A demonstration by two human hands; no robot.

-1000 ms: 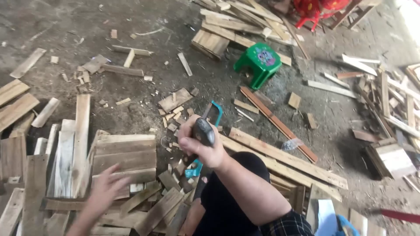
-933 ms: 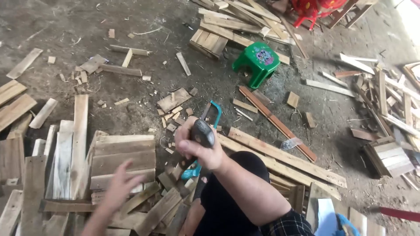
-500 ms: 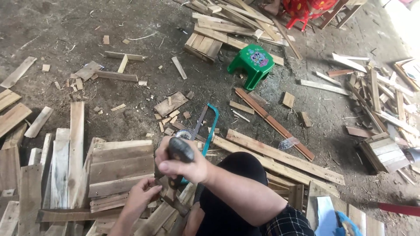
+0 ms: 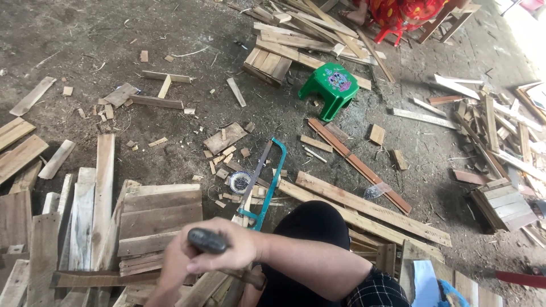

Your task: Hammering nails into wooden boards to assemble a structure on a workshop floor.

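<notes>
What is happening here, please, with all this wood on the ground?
A person sits low on a dirt floor among scattered wooden slats. The right hand grips a dark-handled tool, probably a hammer, over a small slatted panel. The left hand is beside it, blurred, near the panel's edge. A teal hacksaw lies just ahead of the knee, and a green plastic stool stands farther off.

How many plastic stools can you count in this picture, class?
2: a green stool on the ground at top centre, and a red stool at the top edge, mostly hidden under a seated person; others may be hidden.
</notes>
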